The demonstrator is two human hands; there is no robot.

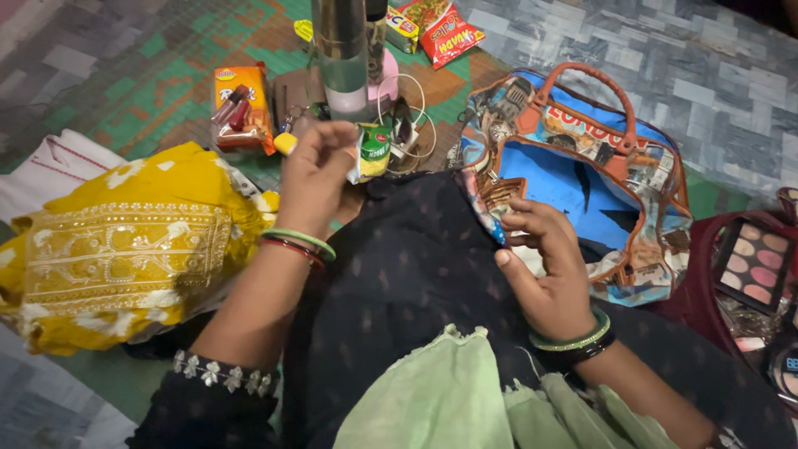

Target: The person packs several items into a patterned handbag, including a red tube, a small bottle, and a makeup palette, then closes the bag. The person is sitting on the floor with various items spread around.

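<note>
My left hand is raised over my lap and pinches a small white and green sachet by its edge. My right hand grips the near rim of an open printed handbag with a blue lining and an orange handle, holding its mouth open. The handbag lies on the floor against my dark dotted clothing. Both wrists wear green and red bangles.
A folded yellow embroidered garment lies at the left. An orange packet with small bottles, a metal flask, white cables and snack packets sit ahead. A makeup palette lies at the right.
</note>
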